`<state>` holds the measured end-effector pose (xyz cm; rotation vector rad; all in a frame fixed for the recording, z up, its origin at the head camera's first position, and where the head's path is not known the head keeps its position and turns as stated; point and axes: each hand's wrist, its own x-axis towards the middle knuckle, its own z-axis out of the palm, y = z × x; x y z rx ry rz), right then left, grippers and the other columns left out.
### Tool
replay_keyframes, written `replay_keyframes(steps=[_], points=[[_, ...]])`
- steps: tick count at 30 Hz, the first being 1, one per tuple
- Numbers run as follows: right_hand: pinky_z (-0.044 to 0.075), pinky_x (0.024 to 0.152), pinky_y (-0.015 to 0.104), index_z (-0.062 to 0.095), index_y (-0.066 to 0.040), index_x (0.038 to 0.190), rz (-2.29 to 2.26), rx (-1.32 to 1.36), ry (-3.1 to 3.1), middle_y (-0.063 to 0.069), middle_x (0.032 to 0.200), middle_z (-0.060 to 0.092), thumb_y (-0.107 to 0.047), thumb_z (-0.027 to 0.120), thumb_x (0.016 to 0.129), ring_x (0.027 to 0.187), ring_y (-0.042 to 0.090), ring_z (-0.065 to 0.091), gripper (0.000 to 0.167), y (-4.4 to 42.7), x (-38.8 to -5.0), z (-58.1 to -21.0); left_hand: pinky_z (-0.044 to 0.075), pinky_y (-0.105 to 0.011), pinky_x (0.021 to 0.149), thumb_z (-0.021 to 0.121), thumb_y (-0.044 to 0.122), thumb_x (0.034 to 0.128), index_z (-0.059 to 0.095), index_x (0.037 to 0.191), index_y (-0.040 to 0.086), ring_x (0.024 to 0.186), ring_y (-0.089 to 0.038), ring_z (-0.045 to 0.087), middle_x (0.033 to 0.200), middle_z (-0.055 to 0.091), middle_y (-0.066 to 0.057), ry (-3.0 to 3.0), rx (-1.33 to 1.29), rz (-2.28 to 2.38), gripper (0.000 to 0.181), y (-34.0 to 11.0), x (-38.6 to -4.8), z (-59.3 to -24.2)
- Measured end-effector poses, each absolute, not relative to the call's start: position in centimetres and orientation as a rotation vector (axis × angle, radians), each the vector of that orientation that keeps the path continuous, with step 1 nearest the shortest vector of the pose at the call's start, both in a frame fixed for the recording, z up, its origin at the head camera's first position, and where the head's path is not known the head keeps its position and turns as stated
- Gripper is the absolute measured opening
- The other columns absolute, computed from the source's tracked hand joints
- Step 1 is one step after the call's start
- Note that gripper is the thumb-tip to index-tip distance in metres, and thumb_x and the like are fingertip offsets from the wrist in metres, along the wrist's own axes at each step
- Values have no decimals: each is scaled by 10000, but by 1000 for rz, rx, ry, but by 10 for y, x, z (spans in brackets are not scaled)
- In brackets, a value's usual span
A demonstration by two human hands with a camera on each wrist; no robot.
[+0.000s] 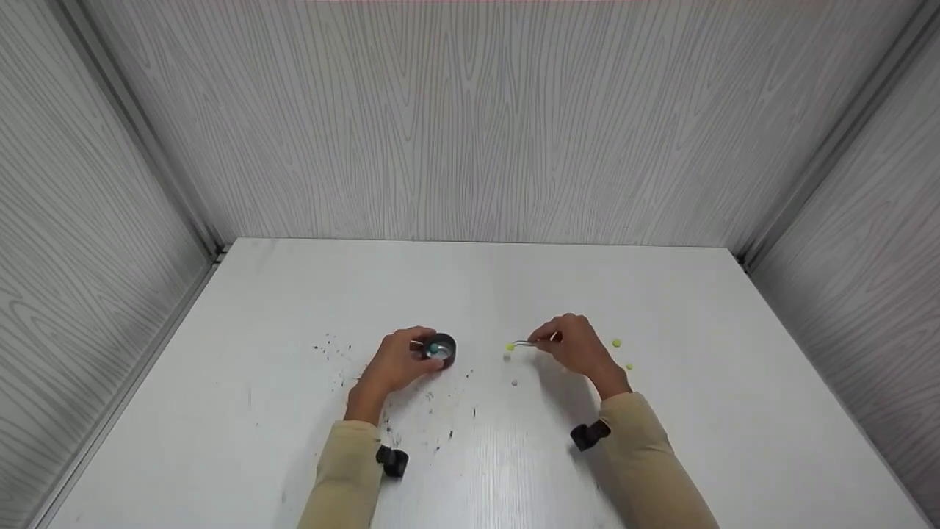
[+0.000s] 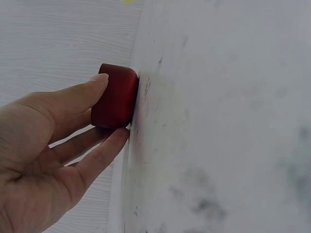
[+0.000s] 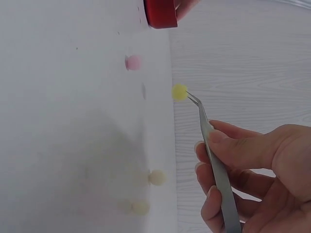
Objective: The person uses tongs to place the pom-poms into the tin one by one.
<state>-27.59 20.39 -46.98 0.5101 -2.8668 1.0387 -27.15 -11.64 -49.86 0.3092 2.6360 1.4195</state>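
My left hand (image 1: 396, 361) grips a small round container (image 1: 450, 353), dark-looking from above and red (image 2: 116, 97) in the left wrist view. It stands on the table with its opening up, and a teal ball (image 1: 434, 347) shows inside. My right hand (image 1: 576, 345) holds bent-tip metal tweezers (image 3: 217, 170) between thumb and fingers. At the tweezers' tips is a small yellow ball (image 3: 179, 92), raised off the table to the right of the container. A pale pinkish ball (image 3: 133, 62) lies on the table near it.
Another pale ball (image 1: 514, 382) lies nearer the front. Two yellow balls (image 1: 617, 342) lie right of my right hand. Dark specks and smudges (image 1: 334, 349) mark the white table (image 1: 279, 294). Wood-patterned panels (image 1: 470, 125) enclose the back and sides.
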Motion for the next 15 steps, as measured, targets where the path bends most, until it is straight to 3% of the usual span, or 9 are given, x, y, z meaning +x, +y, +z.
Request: replay_keyframes(steps=[15], points=[[535, 746, 323, 837, -65, 977, 1052, 577, -2824, 107, 978, 799, 22, 736, 906, 856, 205, 674, 152, 181, -281, -460, 510, -526, 1080, 791, 101, 906, 645, 1356, 35, 1238, -375, 654, 1337, 672, -190, 2656, 337, 1420, 477, -117, -271, -500]])
